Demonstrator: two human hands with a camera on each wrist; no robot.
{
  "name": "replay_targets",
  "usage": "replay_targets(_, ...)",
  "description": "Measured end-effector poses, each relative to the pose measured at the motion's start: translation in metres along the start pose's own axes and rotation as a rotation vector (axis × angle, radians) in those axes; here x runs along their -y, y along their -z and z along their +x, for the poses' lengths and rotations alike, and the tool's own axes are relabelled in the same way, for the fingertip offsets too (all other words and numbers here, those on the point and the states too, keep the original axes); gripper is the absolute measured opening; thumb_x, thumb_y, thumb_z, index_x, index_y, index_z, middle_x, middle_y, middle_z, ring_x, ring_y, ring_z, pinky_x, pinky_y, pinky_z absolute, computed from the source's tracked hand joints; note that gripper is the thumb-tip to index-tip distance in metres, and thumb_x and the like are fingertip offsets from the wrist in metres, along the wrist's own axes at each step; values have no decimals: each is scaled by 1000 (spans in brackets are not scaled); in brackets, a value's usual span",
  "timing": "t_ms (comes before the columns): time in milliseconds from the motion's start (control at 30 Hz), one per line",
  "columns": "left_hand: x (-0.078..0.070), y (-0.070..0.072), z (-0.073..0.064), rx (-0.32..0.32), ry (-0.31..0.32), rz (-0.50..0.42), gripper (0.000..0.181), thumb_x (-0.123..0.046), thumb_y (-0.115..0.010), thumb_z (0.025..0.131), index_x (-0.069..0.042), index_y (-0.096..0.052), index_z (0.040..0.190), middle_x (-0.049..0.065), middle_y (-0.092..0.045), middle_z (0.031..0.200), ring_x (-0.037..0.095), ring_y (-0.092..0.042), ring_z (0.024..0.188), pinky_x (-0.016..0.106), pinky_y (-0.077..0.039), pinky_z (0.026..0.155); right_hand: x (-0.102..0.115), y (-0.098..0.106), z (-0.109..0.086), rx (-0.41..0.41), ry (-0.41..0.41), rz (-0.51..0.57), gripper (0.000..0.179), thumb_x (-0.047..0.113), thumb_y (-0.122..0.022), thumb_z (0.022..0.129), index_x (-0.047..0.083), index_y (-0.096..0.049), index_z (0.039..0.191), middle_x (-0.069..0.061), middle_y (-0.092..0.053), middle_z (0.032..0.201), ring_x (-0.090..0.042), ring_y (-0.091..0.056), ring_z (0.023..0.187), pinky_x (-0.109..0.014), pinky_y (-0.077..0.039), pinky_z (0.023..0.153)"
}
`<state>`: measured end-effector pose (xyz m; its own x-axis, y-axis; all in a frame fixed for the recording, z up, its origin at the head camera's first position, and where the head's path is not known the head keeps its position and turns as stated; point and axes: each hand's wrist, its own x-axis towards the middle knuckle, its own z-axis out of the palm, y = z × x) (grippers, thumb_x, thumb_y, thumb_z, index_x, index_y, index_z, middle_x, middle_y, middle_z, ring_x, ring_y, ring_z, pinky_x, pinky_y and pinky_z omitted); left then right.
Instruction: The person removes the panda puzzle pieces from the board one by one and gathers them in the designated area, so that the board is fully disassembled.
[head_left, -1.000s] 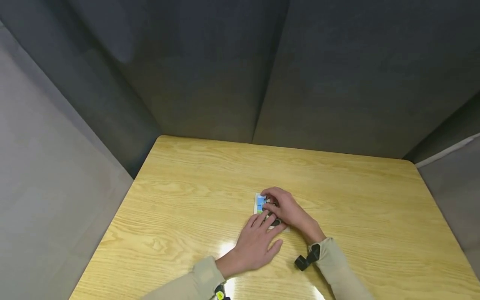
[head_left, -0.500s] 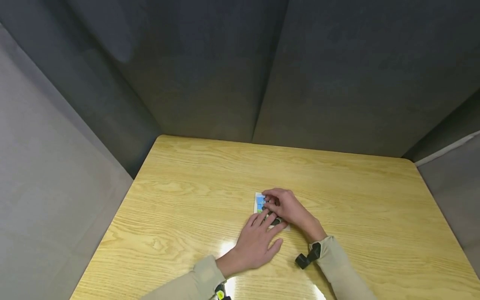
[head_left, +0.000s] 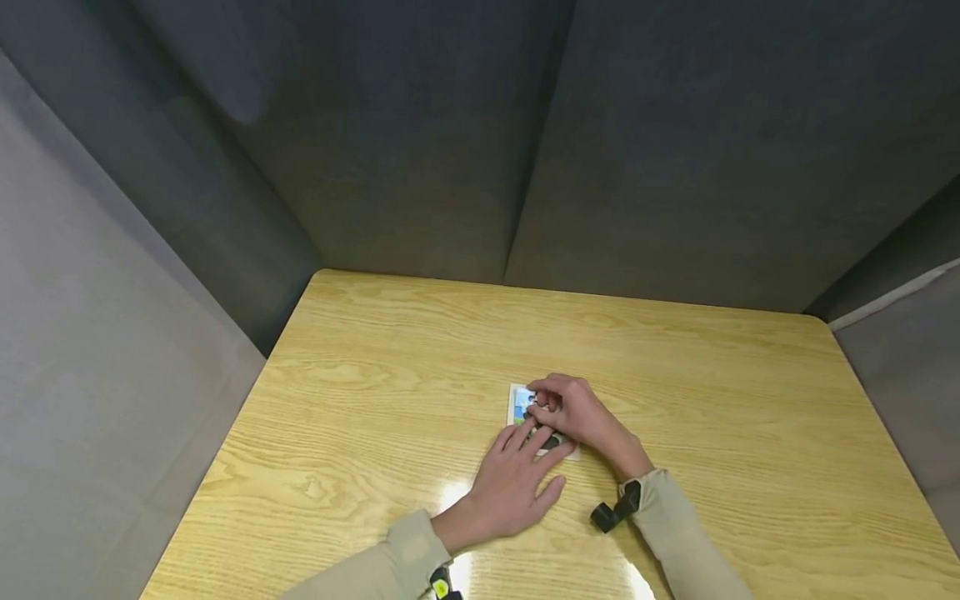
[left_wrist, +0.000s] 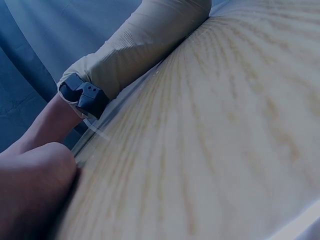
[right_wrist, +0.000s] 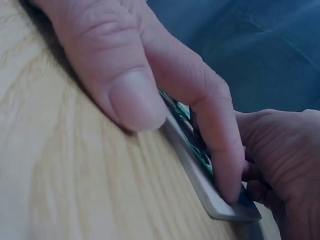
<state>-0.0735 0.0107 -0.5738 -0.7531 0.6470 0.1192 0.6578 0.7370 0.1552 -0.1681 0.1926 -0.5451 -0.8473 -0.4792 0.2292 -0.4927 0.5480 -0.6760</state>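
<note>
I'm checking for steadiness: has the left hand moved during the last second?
No, not visibly. In the head view, judged against the far edge of the table, the left hand lies in the same place.

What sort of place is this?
Probably a screened-off recording booth: dark fabric behind a wood-grain table, a pale grey partition at the left, and a black wrist-worn camera.

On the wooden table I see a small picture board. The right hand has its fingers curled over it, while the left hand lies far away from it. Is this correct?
Not quite: the left hand is not far away; its spread fingers reach onto the picture board, as the head view shows. The right hand does curl over it, on the wooden table.
</note>
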Motion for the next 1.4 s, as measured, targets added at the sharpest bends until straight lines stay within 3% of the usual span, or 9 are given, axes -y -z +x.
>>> replay_targets(367,-1,3,5,15,-5,-29,55,-52,-21,111,-39,-32,163,-2,-30,169,28,-19,159,51,-22,126,-11,9,9,42,73,-31,24,8,-83,85,1,-78,108,4,-60,75,-5,-52,64,-24,-48,58)
replay_targets(633,-1,2,5,9,-12,-33,55,-52,-19,111,-39,-32,163,-2,-27,171,29,-20,159,51,-23,125,-17,10,12,76,41,-5,25,12,-83,84,4,-79,107,2,-61,77,-8,-53,65,-23,-47,58)
replay_targets(1400,-3,0,7,-22,-14,-33,54,-52,-23,111,-39,-35,162,-3,-31,168,27,-21,158,51,-25,124,-28,14,6,-16,112,11,24,15,-82,82,6,-79,105,-2,-63,80,-15,-55,66,-23,-46,58)
